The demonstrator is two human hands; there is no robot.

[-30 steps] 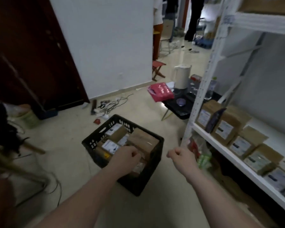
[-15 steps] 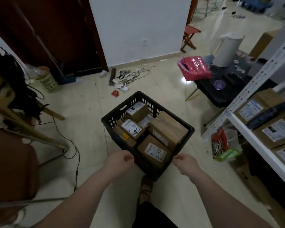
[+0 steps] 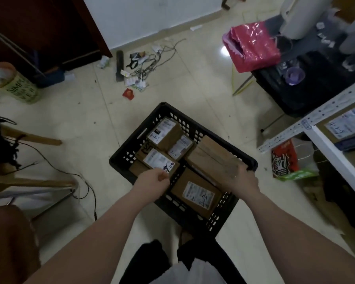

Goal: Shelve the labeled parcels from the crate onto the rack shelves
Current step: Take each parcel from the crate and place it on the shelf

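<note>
Black plastic lattice crate, head view, standing on the cream tiled floor directly ahead of the person's knees. I count five brown cardboard parcels inside it: a far parcel with a white label, a small parcel just beside it, a hand-marked parcel toward the left wall, a large plain carton along the right side, and a near parcel with its label facing up. They lie packed, touching one another.

The left hand sits over the near corner of the hand-marked parcel with its fingers curled into a loose fist — I cannot tell whether it pinches the cardboard. The right hand lies at the near end of the large plain carton, by the crate's right rim. Its fingers reach forward over the carton's top but are smeared, so I cannot tell whether they clasp it.

At the right edge stands the white rack. Its visible shelf carries a shelved parcel, label up, with a dark flat object just beside it. A red snack bag lies on the floor beside the rack's post. Farther off, a pink plastic bag sits at the edge of a black table, near a purple cup — and loose cables lie by the white wall.
</note>
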